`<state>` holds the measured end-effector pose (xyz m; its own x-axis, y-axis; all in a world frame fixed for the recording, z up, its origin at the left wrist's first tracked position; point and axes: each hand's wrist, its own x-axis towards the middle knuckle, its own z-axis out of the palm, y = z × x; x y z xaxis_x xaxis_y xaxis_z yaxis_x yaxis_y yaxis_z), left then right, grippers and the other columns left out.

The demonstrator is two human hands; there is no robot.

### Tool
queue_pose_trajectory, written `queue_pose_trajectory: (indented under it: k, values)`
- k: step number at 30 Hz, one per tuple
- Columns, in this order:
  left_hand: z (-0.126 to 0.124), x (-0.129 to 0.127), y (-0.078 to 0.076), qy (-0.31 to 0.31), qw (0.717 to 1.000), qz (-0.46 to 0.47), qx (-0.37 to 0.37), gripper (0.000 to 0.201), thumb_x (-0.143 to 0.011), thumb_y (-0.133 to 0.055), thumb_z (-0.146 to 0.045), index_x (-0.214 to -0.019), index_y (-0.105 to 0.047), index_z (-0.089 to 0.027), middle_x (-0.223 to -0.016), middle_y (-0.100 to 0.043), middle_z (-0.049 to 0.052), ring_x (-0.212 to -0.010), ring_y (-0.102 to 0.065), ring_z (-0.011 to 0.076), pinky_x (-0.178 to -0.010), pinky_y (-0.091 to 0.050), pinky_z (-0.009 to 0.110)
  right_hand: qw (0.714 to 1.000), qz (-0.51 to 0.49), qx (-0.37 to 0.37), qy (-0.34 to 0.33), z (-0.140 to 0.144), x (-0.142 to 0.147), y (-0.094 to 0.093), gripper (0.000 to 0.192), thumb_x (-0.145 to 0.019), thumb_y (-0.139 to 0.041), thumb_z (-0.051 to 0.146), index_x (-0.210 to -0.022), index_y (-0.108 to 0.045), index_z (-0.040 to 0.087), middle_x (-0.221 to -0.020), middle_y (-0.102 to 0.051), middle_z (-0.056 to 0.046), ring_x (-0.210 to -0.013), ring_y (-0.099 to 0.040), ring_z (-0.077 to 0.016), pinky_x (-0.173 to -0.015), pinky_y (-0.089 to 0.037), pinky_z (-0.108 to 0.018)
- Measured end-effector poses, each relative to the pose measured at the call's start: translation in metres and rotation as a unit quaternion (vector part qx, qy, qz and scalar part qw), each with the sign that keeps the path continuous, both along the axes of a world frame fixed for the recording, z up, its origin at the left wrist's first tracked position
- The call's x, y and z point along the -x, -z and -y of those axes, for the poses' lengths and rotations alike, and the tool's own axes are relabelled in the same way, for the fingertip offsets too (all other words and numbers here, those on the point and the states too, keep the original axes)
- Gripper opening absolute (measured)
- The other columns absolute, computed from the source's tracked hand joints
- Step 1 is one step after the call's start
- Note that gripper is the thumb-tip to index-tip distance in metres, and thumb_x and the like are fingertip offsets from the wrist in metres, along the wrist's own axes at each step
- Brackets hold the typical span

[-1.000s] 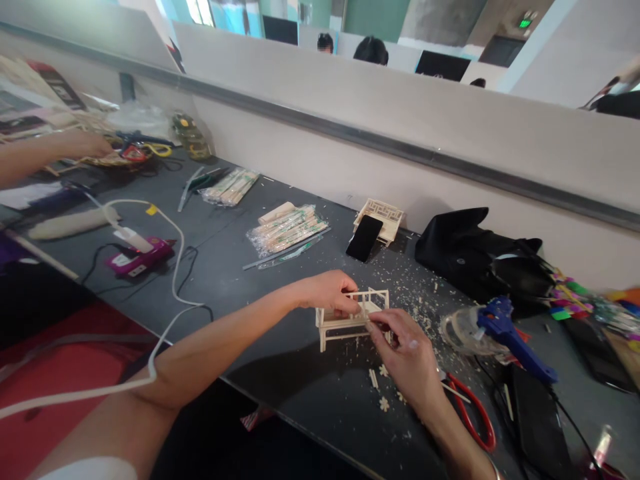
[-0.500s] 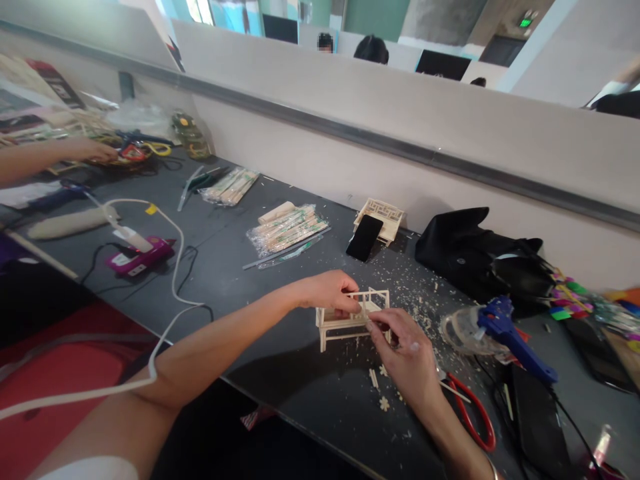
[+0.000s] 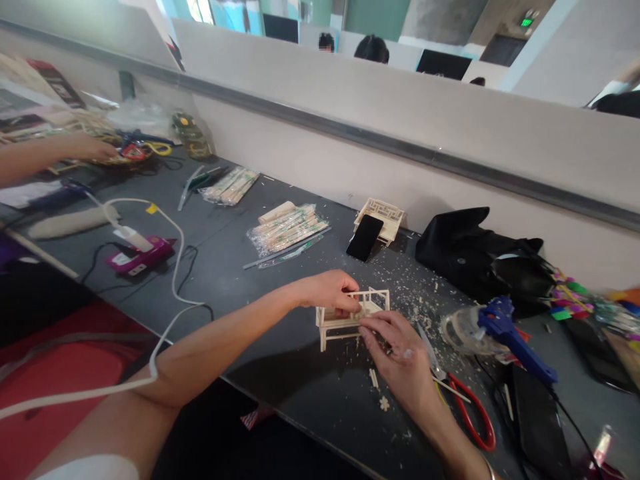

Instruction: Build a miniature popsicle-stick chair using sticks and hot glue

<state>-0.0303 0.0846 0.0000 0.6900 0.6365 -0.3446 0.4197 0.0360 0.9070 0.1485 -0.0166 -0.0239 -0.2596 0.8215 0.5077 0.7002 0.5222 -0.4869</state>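
Note:
A miniature wooden bench point(image 3: 345, 327) made of thin sticks stands on the dark table in front of me. My left hand point(image 3: 333, 292) reaches over its back left side, its fingers closed on the frame. At the front right, my right hand point(image 3: 400, 353) has thumb and fingertips pinched together close to the seat edge; whatever is between them is too small to make out. Two short sticks point(image 3: 374, 378) and a flower-shaped wooden piece point(image 3: 384, 404) lie just below. Red-handled scissors point(image 3: 473, 413) rest beside my right forearm.
A blue glue gun point(image 3: 515, 337) leans on a clear container point(image 3: 463, 330) at right. Behind are a phone point(image 3: 365, 237), another wooden miniature point(image 3: 393, 217), a black bag point(image 3: 465, 250) and bagged sticks point(image 3: 287, 233). A co-worker's hand point(image 3: 97, 147) is at far left, near a power strip point(image 3: 140, 257).
My right hand has shifted slightly left and down along the bench front, uncovering more of the scissors and the bench's right end. My left hand stays in place.

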Motion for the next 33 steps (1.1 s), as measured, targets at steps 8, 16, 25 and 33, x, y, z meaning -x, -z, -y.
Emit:
queue_pose_trajectory:
  k: [8,16,25,33]
  values:
    - [-0.002,0.0,0.003,0.0,1.0,0.004,-0.002,0.014,-0.069,-0.062,-0.025,-0.058,-0.057,-0.018,-0.053,-0.059,-0.005,-0.055,-0.054,0.0115,-0.06,-0.041,0.023,1.0,0.007,-0.019,0.0,0.001,0.004,0.003,0.018,-0.093,-0.055,0.019,-0.092,-0.074,0.021,-0.087,-0.071,-0.006,-0.08,-0.07,-0.018,-0.07,-0.059,-0.029]
    - [-0.003,0.001,0.009,-0.003,1.0,0.022,0.005,0.029,-0.075,-0.067,-0.038,-0.057,-0.055,-0.018,-0.056,-0.062,-0.002,-0.057,-0.056,0.0113,-0.061,-0.041,0.023,1.0,-0.006,0.006,-0.005,0.003,0.005,0.001,0.018,-0.093,-0.055,0.02,-0.091,-0.073,0.022,-0.087,-0.072,-0.006,-0.08,-0.07,-0.0182,-0.071,-0.06,-0.03]
    - [0.0,0.0,0.004,-0.042,0.998,0.046,0.016,0.051,-0.072,-0.068,-0.067,-0.061,-0.059,-0.017,-0.057,-0.06,0.0,-0.055,-0.055,0.0125,-0.062,-0.043,0.026,0.999,-0.026,-0.002,0.026,-0.003,-0.009,-0.004,0.017,-0.094,-0.054,0.021,-0.091,-0.07,0.022,-0.084,-0.072,-0.005,-0.075,-0.068,-0.0175,-0.07,-0.058,-0.031]
    - [0.012,0.001,0.011,-0.119,0.989,0.035,-0.085,0.058,-0.09,-0.041,-0.066,-0.065,-0.058,-0.017,-0.059,-0.06,0.003,-0.06,-0.057,0.0145,-0.063,-0.043,0.026,0.997,-0.019,-0.001,0.075,-0.009,-0.015,-0.004,0.017,-0.095,-0.052,0.026,-0.094,-0.069,0.022,-0.083,-0.071,-0.004,-0.067,-0.064,-0.0159,-0.059,-0.053,-0.028]
